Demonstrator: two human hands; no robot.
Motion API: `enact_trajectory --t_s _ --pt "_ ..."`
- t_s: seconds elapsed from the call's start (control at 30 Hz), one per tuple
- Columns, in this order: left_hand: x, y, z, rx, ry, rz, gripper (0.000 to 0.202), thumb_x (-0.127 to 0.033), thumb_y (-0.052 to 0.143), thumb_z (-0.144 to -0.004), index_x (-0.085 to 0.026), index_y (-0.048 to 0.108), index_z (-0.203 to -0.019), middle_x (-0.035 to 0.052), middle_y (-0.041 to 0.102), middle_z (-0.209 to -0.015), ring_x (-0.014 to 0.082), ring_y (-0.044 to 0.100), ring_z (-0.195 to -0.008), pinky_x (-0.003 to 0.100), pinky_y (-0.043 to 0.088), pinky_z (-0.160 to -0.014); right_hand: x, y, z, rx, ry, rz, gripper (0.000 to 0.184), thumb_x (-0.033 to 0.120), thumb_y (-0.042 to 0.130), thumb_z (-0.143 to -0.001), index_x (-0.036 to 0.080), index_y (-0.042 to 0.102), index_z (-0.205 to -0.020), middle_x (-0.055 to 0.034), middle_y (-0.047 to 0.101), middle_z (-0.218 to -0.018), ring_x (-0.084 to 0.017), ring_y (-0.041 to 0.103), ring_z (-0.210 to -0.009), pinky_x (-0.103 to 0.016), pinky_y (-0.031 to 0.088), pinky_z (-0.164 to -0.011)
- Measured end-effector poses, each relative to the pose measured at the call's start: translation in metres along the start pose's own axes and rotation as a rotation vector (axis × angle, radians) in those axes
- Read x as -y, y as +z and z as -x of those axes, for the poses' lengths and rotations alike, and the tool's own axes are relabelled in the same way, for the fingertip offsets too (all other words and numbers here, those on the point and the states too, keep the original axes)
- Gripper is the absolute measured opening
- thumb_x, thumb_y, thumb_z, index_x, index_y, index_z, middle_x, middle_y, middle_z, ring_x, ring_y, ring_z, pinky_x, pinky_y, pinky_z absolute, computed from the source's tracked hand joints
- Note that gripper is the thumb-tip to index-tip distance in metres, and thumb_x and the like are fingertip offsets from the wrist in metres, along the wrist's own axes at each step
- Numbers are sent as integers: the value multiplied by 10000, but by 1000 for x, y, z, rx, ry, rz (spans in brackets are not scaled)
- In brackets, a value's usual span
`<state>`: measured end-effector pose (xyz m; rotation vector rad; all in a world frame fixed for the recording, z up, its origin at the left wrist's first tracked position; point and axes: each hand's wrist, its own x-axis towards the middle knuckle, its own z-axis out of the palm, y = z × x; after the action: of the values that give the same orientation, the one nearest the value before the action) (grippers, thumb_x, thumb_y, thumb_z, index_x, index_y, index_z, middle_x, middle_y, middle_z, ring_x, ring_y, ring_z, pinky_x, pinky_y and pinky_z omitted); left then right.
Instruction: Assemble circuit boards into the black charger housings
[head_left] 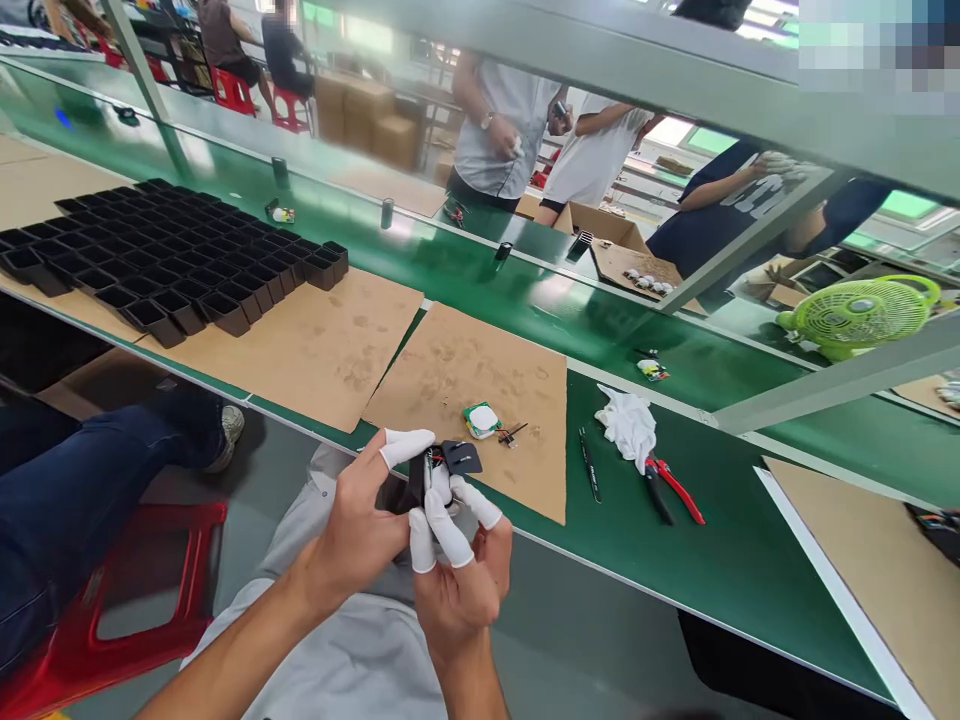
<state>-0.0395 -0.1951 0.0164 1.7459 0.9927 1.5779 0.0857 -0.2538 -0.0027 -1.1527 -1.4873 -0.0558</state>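
Though in rubbery wht cots (451, 532), L hand (358, 525) & R hand (463, 585) tight round boxy blk plastic housing (417, 484)

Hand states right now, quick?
Left hand: closed, holding the black case.
Right hand: fingers bent in at the case; exact grip can't be told.

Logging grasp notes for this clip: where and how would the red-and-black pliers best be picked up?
Probably around both handles, from above on the wearer's side of the table. The pliers lie with their handles spread toward that side, nothing covering them, while the head end meets the crumpled white cloth.
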Motion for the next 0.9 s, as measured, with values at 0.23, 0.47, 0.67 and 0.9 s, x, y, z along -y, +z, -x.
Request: enact_trajectory --t_s 0.23,0.47,0.67,0.9 --pt "22 32 -20 -71 46 -112 586 -47 805 -843 -223 754 -1400 82 790 -1176 244 800 -1031 339 694 -900 -26 10 -19 -96 378 -147 565 159 857 -1014 334 724 -1535 -111 753 -1326 -269 789 -1225 -431 748 -983" --pt "33 66 -33 -74 22 -154 440 -167 801 -950 -229 750 -1382 87 803 -1154 261 809 -1031 383 709 -911 -55 -4 -53 27 286 -78 462 84 795 -1024 352 812 -1400 -89 795 -1232 -262 817 -1134 -410 737 -926" --pt "37 83 -30 -105 -1 -172 457 -137 789 -968 -241 741 -1411 82 786 -1173 256 800 -1050 373 703 -906 -67 -11 -62 40 370 -128 499 114 832 -995 371 822 -1424 -88 825 -1235 -260 823 -1152 -402 733 -947" --pt "20 84 -34 -32 106 -124 599 -130 836 -975 -277 668 -1531 120 769 -1322 282 777 -1179 392 672 -1001 -77 -18 -63 -64 679 -248 244 365 789 -1089 252 872 -1289 -118 877 -1169 -260 868 -1039 -382 741 -884"
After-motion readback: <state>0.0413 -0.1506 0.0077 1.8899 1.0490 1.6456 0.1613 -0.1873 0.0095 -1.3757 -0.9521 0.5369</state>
